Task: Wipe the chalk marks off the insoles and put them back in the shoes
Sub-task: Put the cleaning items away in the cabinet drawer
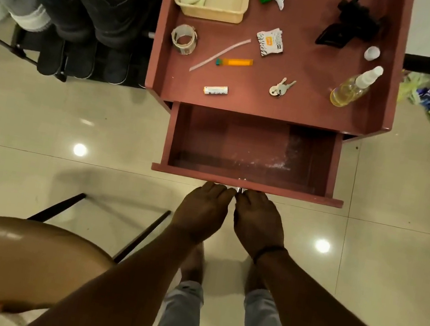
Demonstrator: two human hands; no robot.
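A reddish table (302, 112) with open drawer (247, 184) stands on glossy tile floor (44, 120).

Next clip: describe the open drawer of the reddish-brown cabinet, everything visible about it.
The reddish-brown wooden drawer is pulled well out from under the cabinet top, towards the person. It is a shallow rectangular box with plain walls and a wider front panel. Nothing lies inside except whitish powdery smears on the floor towards its right front. A small metal knob sits mid-front; the left hand and right hand meet at it, fingers hidden under the panel.
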